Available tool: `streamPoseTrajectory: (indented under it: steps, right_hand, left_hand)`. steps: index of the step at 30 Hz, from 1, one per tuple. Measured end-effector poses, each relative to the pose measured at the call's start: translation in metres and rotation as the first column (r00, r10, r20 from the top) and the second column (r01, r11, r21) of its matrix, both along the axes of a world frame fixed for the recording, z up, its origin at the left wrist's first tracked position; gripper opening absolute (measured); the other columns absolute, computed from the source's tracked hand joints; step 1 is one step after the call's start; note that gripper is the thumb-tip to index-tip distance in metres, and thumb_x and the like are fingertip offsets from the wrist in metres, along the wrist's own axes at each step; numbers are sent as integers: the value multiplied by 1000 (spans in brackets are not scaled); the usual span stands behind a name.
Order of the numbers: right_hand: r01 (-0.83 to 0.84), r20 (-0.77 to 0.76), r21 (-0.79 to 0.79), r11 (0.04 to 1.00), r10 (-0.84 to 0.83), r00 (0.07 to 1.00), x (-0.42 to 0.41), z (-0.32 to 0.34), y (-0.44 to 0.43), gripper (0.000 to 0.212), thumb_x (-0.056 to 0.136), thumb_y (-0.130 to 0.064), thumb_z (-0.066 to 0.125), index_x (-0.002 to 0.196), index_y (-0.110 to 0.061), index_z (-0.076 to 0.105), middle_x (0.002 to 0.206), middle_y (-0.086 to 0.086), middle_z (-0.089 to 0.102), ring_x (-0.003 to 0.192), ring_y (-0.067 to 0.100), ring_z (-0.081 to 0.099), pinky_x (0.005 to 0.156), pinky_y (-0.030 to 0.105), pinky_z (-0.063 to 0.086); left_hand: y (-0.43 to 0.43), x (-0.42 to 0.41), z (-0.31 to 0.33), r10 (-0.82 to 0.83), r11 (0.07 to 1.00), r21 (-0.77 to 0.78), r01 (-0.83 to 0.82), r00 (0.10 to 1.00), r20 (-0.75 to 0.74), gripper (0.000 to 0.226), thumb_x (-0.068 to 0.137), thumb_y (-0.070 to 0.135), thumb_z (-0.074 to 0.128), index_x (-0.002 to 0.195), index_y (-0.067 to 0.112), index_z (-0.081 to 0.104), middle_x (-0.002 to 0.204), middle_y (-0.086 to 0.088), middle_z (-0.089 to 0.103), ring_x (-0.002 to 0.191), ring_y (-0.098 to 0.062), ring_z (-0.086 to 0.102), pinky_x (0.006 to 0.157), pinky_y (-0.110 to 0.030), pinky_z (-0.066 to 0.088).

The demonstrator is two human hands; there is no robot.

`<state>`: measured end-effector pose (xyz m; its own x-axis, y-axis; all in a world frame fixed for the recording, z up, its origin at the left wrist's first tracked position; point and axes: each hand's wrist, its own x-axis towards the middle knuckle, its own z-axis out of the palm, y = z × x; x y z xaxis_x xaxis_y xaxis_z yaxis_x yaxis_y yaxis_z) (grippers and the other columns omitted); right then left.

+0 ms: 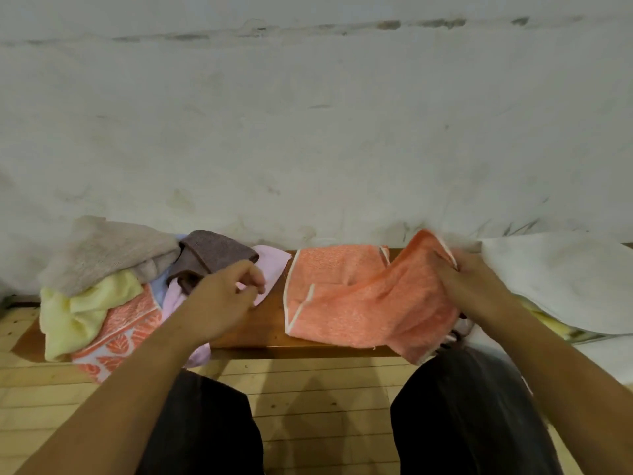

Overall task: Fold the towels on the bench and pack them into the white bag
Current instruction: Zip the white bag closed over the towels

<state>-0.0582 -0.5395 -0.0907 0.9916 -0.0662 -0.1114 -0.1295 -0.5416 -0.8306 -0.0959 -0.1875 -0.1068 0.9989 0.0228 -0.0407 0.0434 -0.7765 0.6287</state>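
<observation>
From the head view, my right hand pinches the orange towel's right edge, lifted off the desk; I should carry it left, matching corners. My left hand hovers loosely curled, empty. The white bag lies just right of my right hand.

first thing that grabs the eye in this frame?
The orange towel spread over the middle of the wooden bench, its right end gripped and lifted by the right hand. Next, the jumbled pile of unfolded towels at the bench's left end, with the left hand empty over the pink one, and the white bag at far right.
</observation>
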Motion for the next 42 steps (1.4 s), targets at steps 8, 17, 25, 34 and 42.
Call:
streamPoseTrajectory:
  steps: [8, 17, 25, 34, 42]
  right_hand:
    - [-170, -124, 168, 971, 192, 973, -36, 18, 34, 44, 91, -65, 50, 95, -28, 74, 86, -1, 78, 78, 20, 76, 76, 33, 60]
    - [-99, -193, 433, 896, 199, 961, -54, 28, 35, 44, 89, -56, 51, 94, -17, 70, 80, 5, 78, 69, 18, 75, 61, 30, 60]
    - [-168, -292, -341, 925, 66, 954, -20, -20, -7, 67, 95, -70, 33, 94, -10, 65, 59, 7, 67, 43, 15, 62, 45, 27, 50]
    - [109, -195, 367, 924, -38, 980, 43, -9, 27, 43, 101, -50, 52, 109, -10, 65, 106, 12, 73, 92, 21, 72, 81, 34, 58]
    - [-31, 550, 243, 970, -111, 828, 57, 106, 72, 47, 106, -48, 41, 72, -15, 42, 60, -2, 32, 45, 4, 29, 43, 19, 25]
  left_hand:
    - [-83, 2, -47, -326, 924, -215, 315, 945, -17, 76, 92, 51, 64, 153, 50, 18, 158, 21, 29, 137, -2, 40, 110, -29, 40]
    - [-69, 16, -71, -319, 948, -20, 319, 947, -28, 11, 77, 40, 67, 78, 31, 61, 97, 14, 67, 93, -3, 60, 86, -38, 50]
    - [-16, 3, -11, -212, 968, -211, 134, 887, -409, 30, 94, 55, 58, 121, 44, 52, 108, 21, 61, 80, 2, 57, 67, -19, 45]
    - [4, 48, 35, -105, 880, 431, 203, 965, -239, 17, 96, 17, 52, 109, 16, 63, 114, -9, 67, 101, -25, 64, 76, -28, 51]
    - [6, 73, 134, 480, 782, -617, -86, 716, 507, 21, 91, 17, 40, 92, 28, 57, 102, 4, 68, 100, -14, 65, 97, -49, 54]
